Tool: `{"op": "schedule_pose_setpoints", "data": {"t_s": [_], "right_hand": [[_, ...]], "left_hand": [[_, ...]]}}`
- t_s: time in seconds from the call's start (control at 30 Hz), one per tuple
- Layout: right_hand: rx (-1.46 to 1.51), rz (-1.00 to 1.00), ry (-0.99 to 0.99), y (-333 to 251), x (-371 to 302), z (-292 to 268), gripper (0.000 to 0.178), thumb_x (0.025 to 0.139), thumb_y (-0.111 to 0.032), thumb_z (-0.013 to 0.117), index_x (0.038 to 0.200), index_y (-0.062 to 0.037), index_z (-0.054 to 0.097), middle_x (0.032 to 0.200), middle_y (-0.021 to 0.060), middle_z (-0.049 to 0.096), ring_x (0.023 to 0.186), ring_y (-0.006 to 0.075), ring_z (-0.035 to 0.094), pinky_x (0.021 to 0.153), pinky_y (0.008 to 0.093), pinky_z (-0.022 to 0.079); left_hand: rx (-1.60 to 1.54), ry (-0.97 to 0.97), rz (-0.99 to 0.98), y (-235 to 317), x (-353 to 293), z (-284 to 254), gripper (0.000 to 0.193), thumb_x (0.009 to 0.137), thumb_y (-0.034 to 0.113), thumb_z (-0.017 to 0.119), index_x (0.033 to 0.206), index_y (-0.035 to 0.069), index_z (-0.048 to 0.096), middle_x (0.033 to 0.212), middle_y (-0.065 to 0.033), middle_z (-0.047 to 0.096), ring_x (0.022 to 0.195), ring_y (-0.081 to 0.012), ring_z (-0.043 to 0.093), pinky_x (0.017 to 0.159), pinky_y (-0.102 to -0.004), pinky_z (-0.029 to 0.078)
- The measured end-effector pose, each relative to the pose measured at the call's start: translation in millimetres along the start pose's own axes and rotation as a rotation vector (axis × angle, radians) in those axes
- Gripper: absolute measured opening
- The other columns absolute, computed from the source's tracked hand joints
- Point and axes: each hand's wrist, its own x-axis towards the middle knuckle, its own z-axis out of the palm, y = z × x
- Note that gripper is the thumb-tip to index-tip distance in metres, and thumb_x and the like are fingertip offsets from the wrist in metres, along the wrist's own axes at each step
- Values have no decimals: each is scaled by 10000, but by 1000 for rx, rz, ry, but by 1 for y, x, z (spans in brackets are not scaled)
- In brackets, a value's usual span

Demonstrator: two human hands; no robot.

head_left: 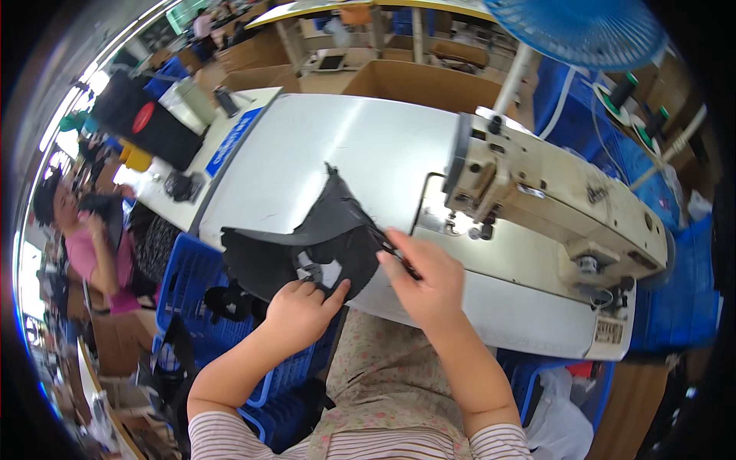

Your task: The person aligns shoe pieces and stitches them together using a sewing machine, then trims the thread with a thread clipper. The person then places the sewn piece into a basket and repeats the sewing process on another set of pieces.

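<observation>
While a curved black fabric piece (307, 245) lies on the near edge of the white metal surface (337, 146), its lower edge is pinched in the closed grip of the left hand (303, 310). Its right end is clasped by the right hand (422, 280), just beside a cream industrial sewing machine (552, 199).

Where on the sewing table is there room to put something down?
Bare tabletop lies between the black fabric piece and the sewing machine, stretching to the far edge. It's crowded near the left hand and right hand, which hold the fabric.
</observation>
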Motion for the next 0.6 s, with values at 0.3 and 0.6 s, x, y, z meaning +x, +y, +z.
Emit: {"op": "schedule_pose_setpoints", "data": {"t_s": [0.3, 0.6], "right_hand": [[-25, 478, -118, 72, -76, 16, 381, 827, -65, 726, 1198, -36, 640, 1017, 50, 652, 803, 116, 576, 706, 247, 484], [95, 559, -251, 105, -84, 23, 364, 926, -68, 620, 1270, 32, 556, 1184, 111, 621, 1021, 174, 586, 902, 286, 458]], "left_hand": [[91, 227, -644, 15, -102, 47, 372, 734, 140, 582, 1085, 47, 661, 763, -44, 602, 798, -215, 608, 699, -341, 494], [-355, -143, -1499, 23, -258, 103, 234, 830, 272, 556, 773, 92, 694, 772, -150, 672, 776, -362, 651, 750, -469, 515]]}}
